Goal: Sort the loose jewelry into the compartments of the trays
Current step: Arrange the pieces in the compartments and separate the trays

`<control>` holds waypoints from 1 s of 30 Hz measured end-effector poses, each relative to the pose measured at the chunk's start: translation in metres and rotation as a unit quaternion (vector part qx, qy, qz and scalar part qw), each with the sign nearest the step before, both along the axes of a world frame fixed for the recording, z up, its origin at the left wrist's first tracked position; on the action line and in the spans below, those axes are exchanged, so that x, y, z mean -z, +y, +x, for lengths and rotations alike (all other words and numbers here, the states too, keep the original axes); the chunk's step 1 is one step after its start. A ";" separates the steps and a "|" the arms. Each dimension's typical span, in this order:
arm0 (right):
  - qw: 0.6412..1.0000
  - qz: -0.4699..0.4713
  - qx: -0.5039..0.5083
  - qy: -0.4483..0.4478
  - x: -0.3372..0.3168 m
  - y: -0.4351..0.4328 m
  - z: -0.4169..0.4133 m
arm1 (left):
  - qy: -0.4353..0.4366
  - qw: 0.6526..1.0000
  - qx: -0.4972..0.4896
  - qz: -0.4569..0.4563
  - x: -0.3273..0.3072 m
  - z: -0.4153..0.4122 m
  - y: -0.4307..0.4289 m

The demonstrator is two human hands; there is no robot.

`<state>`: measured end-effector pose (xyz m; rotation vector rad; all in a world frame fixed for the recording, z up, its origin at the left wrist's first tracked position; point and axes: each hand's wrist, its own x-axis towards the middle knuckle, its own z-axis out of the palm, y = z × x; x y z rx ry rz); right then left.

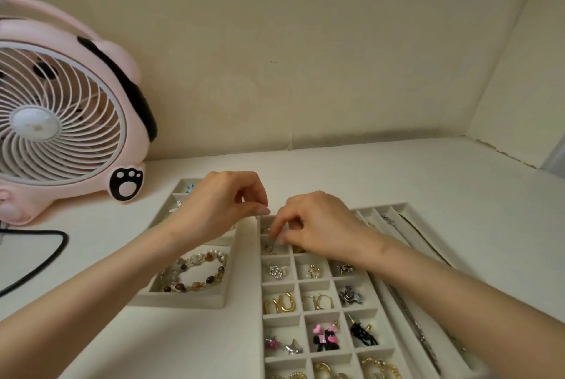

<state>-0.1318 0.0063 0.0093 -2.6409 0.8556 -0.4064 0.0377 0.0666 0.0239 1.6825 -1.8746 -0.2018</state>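
Two cream velvet trays lie on the white table. The right tray (376,308) has a grid of small compartments with earrings, such as gold U-shaped ones (282,303) and pink heart ones (325,334). Its long side slots hold chains. The left tray (180,300) holds beaded bracelets (195,271) in its near compartment. My right hand (318,225) pinches a small silver earring (273,244) over a far-left compartment of the right tray. My left hand (223,204) hovers above the gap between the trays, thumb and fingertips pinched on something tiny that I cannot make out.
A pink animal-shaped desk fan (64,115) stands at the back left, and its black cable (36,268) runs across the table's left side. Cream walls close the back and right. Bare white tabletop (397,173) lies behind the trays.
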 end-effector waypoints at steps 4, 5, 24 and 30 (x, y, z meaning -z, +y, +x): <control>0.995 -0.084 -0.028 0.041 0.003 0.007 0.011 | 0.008 1.000 -0.004 0.000 0.003 0.009 0.003; 0.994 -0.097 -0.033 0.044 0.005 0.007 0.012 | 0.003 1.000 -0.006 -0.002 0.003 0.010 0.004; 0.928 0.297 0.056 -0.218 -0.029 -0.011 -0.049 | -0.191 0.976 0.057 0.094 0.008 -0.018 -0.003; 0.916 0.336 0.040 -0.214 -0.029 -0.010 -0.061 | -0.233 0.965 0.049 0.111 0.009 -0.024 -0.007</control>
